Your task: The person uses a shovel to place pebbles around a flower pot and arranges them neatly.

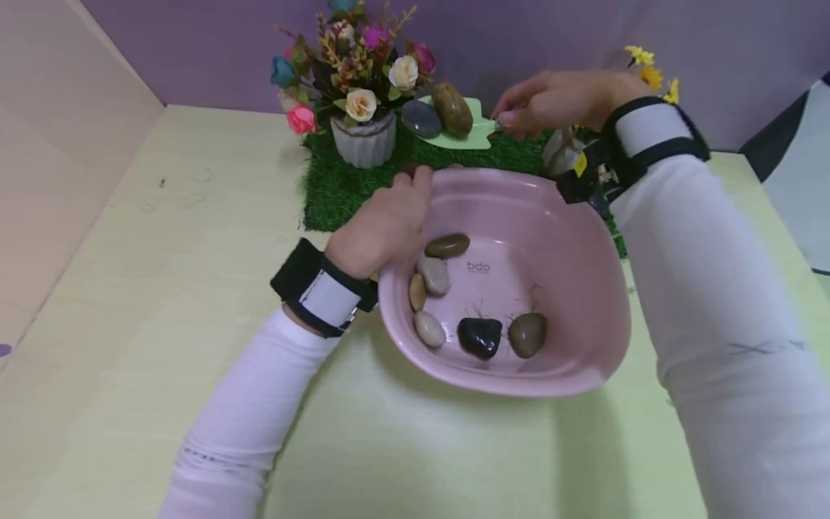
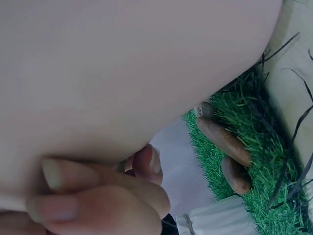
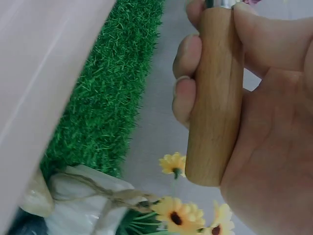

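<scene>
My right hand [image 1: 551, 104] grips the wooden handle [image 3: 215, 98] of a garden trowel. On its light green blade [image 1: 476, 137] lie a grey stone [image 1: 421, 119] and a brown stone [image 1: 452, 109], above the far side of a pink basin [image 1: 583, 288]. With my left hand [image 1: 385, 223] I hold the basin's far left rim; fingers [image 2: 73, 208] press against its outer wall in the left wrist view. Inside the basin are several stones, including a black one [image 1: 480, 337] and a brown one [image 1: 527, 334], along with loose grass strands. The basin looks tilted towards me.
Behind the basin lies an artificial grass mat [image 1: 331, 198], with more brown stones [image 2: 225, 139] on it. A pot of mixed flowers [image 1: 364, 140] stands at its back left. Yellow flowers [image 3: 176, 215] in a white wrapped pot [image 3: 78, 196] are at the right. Grass bits lie on the table [image 1: 194, 288].
</scene>
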Tool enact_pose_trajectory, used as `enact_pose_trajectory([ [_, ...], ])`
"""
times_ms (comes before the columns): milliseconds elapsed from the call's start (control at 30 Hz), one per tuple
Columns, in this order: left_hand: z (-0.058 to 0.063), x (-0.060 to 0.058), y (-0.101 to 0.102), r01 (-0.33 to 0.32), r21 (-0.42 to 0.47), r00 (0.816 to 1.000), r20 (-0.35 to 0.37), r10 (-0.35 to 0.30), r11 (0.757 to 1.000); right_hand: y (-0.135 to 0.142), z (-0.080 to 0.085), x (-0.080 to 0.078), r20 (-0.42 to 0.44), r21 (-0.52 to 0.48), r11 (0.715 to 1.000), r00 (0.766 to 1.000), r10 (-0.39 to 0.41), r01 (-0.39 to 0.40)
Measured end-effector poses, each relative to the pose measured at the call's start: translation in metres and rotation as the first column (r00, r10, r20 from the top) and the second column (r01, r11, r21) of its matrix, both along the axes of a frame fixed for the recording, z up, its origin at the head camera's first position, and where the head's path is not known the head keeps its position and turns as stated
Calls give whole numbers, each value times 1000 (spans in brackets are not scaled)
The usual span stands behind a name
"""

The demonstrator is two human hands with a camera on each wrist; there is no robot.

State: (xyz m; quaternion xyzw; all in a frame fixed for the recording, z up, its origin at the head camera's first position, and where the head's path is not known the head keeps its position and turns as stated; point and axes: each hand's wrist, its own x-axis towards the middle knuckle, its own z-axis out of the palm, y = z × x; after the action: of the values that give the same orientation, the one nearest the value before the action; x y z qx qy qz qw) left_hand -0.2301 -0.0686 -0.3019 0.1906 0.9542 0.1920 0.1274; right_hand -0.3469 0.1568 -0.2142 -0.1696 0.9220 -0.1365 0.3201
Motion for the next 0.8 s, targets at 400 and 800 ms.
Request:
enact_pose_trajectory([
  [400,0,0,4,-13,-17,1000,7,13,1000,-5,-22,-8,24,12,997,997,-73,72],
  [800,-1,0,2,-12,-21,1000,-24,12,1000,-21,-31,-10,22,75,997,999,26,-28],
])
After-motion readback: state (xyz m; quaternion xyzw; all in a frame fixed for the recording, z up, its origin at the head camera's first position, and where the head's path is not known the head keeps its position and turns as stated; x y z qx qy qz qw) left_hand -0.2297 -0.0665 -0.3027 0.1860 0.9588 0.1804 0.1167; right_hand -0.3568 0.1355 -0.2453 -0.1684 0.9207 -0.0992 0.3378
